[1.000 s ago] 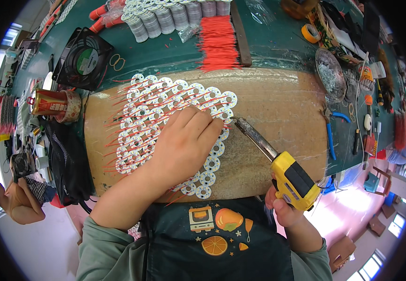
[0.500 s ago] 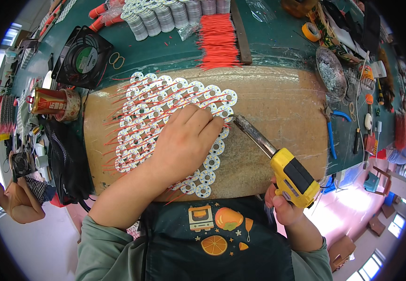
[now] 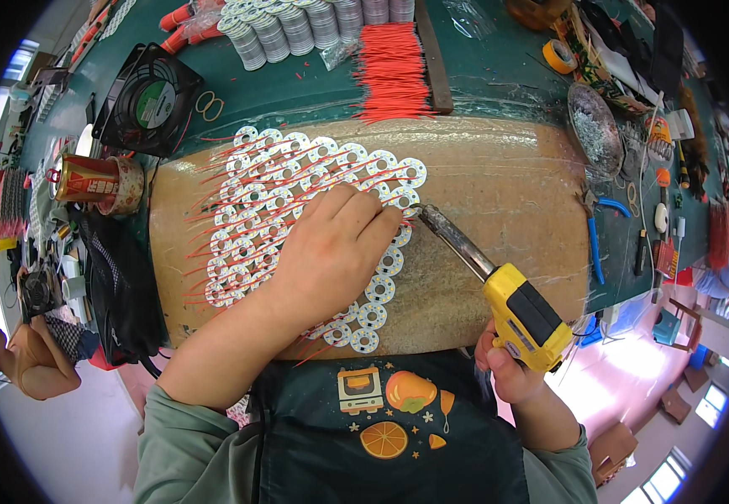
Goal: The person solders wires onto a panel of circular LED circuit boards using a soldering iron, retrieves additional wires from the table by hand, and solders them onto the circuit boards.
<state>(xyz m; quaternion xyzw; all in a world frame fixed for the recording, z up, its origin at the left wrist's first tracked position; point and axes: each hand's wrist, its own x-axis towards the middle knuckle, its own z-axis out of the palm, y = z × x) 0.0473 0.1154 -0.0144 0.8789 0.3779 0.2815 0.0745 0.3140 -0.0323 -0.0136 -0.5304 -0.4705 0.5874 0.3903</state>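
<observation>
My right hand (image 3: 511,370) is wrapped round the handle of a yellow and black soldering gun (image 3: 526,315). Its dark metal tip reaches up and left to a ring-shaped white circuit board (image 3: 402,196) at the right edge of a slanted array. My left hand (image 3: 331,244) lies over the middle of that array, fingers pinched close to the tip. A bit of red wire (image 3: 407,222) shows at those fingertips; the hand hides the rest. Many ring boards (image 3: 297,144) lie in rows, with red wires (image 3: 213,233) trailing to the left.
The boards rest on a brown work mat (image 3: 499,193). Beyond it are a pile of red wires (image 3: 394,76), stacked ring boards (image 3: 297,34) and a black fan (image 3: 150,101). A can (image 3: 87,178) stands left; blue-handled pliers (image 3: 595,244) and a metal bowl (image 3: 593,126) are right. Another person (image 3: 41,353) sits far left.
Almost nothing differs. The soldering gun and my right hand have shifted very slightly up and left; my left hand holds its place over the boards.
</observation>
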